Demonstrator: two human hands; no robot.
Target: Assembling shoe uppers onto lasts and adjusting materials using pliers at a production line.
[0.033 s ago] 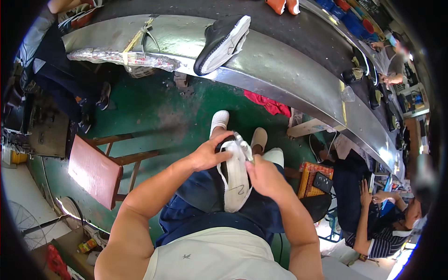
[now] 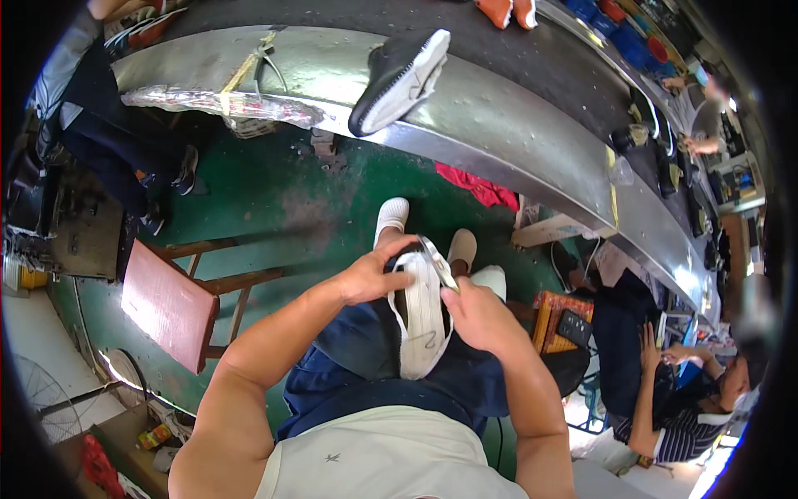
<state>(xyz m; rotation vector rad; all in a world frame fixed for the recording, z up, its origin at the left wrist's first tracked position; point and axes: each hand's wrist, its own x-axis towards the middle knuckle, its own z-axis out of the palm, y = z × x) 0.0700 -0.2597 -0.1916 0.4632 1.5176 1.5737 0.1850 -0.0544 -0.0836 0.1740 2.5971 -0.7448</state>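
On my lap a dark shoe upper (image 2: 424, 353) lies bottom up. Its pale underside faces me, with a dark pen mark near the end closest to my body. My left hand (image 2: 374, 276) grips the shoe's far end, thumb over the underside and fingers round the side. In my right hand (image 2: 484, 316) is a silver pliers-like metal tool (image 2: 437, 262), its head against the far right edge of the underside. My fingers hide most of its handle. A similar dark shoe (image 2: 386, 96) with a white underside rests tilted on the bench's near edge ahead.
A long metal-edged bench (image 2: 507, 137) curves across the front, with pincers (image 2: 264, 62) on its edge. Orange shoes (image 2: 496, 12) sit further back. A pink-topped stool (image 2: 166, 303) stands left, an orange crate (image 2: 549, 320) right. Co-workers (image 2: 698, 416) are on both sides.
My right hand has shifted slightly right and down, and more of the metal tool shows along the shoe's edge. My left hand keeps its hold on the shoe.
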